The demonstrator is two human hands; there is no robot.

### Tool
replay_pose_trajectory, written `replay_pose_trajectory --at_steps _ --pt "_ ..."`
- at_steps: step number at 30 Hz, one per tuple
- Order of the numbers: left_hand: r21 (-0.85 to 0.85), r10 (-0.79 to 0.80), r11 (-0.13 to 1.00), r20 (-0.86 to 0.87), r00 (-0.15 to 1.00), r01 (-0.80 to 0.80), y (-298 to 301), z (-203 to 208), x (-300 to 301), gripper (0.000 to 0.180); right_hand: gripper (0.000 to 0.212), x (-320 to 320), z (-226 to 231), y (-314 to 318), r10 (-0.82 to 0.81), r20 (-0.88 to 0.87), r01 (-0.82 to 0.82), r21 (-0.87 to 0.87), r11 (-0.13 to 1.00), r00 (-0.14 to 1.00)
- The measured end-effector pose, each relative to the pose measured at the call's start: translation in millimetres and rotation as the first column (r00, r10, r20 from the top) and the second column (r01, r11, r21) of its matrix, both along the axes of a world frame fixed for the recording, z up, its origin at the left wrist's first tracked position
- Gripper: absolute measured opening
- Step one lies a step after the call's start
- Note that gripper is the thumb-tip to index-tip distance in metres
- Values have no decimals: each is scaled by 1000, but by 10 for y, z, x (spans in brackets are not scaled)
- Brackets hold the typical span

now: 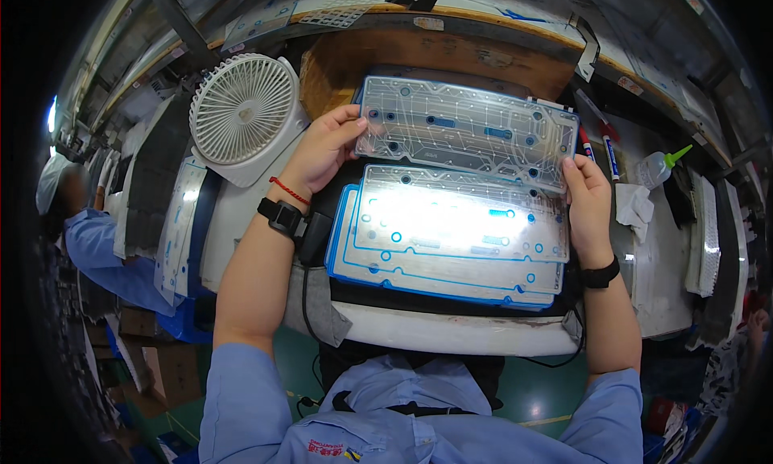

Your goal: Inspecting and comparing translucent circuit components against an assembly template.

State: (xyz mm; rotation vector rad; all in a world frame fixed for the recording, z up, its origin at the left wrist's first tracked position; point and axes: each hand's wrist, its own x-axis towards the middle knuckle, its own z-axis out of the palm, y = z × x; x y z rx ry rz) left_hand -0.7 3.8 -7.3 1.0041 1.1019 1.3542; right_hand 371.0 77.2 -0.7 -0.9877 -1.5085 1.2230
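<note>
Between my two hands I hold a clear rectangular plastic panel (467, 130), printed with fine white lines and dots and edged in blue. My left hand (328, 146) pinches its left end, thumb on top. At the lower right corner, my right hand (588, 198) grips it with the thumb on the face. Just below, nearer to me, lies a stack of similar blue-edged panels (451, 275), overlapping unevenly. Bright glare covers the middle of the stack's top panel (475, 214). Dark bands sit on both wrists, with a red cord on the left.
A white fan (245, 109) stands at the left. A wooden box (330, 73) is behind the panel. To the right are markers (610, 154), a green-tipped squeeze bottle (656, 167) and a crumpled white cloth (634, 208). Another person's blue sleeve (97, 238) shows at far left.
</note>
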Motion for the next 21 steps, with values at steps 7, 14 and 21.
replay_pose_trajectory --at_steps 7,14,21 --pt "34 -12 999 1 1000 12 13 -48 -67 20 18 -27 4 -14 -36 -55 37 14 999 998" --pt "24 -39 999 15 999 38 4 -29 -75 20 21 -9 12 -18 -34 -39 36 44 998 999" --pt "141 39 989 11 999 -40 38 -95 -94 14 21 -23 24 3 -28 -199 48 93 994 980"
